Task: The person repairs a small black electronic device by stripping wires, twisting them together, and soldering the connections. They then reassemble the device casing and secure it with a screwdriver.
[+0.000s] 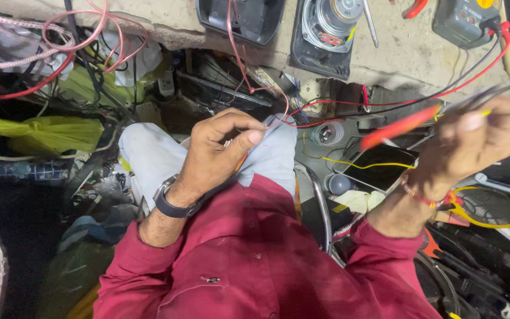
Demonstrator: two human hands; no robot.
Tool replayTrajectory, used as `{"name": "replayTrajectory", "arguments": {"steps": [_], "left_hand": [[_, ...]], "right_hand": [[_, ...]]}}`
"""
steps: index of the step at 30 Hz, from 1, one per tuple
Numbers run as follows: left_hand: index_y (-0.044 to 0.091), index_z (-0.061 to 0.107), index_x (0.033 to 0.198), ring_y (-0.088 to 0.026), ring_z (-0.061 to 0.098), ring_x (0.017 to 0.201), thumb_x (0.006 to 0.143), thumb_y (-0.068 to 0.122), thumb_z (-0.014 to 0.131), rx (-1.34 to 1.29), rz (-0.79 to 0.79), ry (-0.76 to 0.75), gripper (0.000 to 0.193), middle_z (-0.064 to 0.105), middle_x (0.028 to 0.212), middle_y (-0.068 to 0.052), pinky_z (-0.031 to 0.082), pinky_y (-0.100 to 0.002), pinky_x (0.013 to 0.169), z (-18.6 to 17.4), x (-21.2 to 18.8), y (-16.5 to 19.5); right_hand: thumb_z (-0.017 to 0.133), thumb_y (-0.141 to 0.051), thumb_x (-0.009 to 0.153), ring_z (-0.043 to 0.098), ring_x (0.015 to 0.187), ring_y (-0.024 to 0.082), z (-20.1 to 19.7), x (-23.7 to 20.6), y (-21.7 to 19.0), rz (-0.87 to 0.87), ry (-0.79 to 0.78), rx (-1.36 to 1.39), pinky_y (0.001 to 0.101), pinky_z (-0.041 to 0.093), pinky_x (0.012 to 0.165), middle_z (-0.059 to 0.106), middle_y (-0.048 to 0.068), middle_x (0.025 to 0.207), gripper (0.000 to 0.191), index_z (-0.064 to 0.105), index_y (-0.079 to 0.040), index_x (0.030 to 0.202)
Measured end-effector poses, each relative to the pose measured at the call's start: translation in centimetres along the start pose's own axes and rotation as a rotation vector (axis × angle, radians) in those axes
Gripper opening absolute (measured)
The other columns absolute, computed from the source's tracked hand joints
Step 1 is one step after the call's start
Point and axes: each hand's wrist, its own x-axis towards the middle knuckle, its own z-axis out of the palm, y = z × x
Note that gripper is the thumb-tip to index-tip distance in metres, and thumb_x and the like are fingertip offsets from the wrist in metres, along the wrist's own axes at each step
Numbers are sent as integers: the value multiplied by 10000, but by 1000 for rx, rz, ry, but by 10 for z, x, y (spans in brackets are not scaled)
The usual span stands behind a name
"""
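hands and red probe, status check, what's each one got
Left hand pinching thin red wire end over knee. Right hand raised, gripping red and black meter probes, blurred. Nothing between the hands.

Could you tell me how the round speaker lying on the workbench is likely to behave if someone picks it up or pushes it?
The speaker shows a metal magnet and frame, so it is probably heavy for its size. It lies flat on its dark panel, so a push would likely slide it, not roll it. Its cone faces down, unseen, and may be fragile.

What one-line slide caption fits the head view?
Seated person's left hand pinches a thin red wire over the lap while the right hand lifts red and black meter probes.
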Motion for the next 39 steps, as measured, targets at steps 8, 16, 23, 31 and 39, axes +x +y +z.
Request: {"name": "replayTrajectory", "arguments": {"steps": [8, 16, 23, 31, 39], "left_hand": [[15, 761, 1009, -119, 724, 889, 944, 103, 804, 81, 57, 73, 118, 756, 990, -87, 566, -261, 766, -1, 2, 12], [1, 768, 1007, -144, 694, 639, 920, 34, 784, 266, -46, 179, 95, 742, 793, -82, 523, -275, 600, -7, -7, 30], [27, 696, 1113, -278, 722, 910, 930, -37, 756, 557, 288, 204, 203, 717, 1053, -111, 571, -349, 792, 1, -15, 35], [2, 685, 1100, -289, 693, 924, 926, -54, 747, 638, 360, 222, 193, 679, 1039, -109, 569, -388, 809, -2, -17, 46], [2, 648, 1067, -307, 647, 887, 909, -40, 746, 657, 338, 203, 190, 646, 988, -111, 529, -410, 765, -4, -16, 47]], "right_hand": [[643, -941, 640, 494, 1023, 192, 79, -152, -18, 353, -992, 486, 354, 429, 883, 494, 68, 1114, 991, 477, -102, 1142], [787, -684, 737, 468, 1263, 286, 73, -128, -69, 1058, -1159, 579, 436, 364, 1124, 433, 132, 1303, 985, 307, -74, 1343], [693, -330, 746, 435, 1121, 220, 99, -126, -38, 828, -1065, 185, 341, 352, 1043, 438, 93, 1162, 654, 450, -25, 1272], [744, -296, 715, 397, 1065, 182, 140, -101, -33, 895, -1096, 336, 294, 314, 995, 415, 57, 1123, 748, 433, -25, 1340], [735, -314, 732, 409, 1122, 179, 153, -95, -38, 880, -1096, 425, 285, 318, 1045, 430, 59, 1181, 836, 417, 5, 1436]]}}
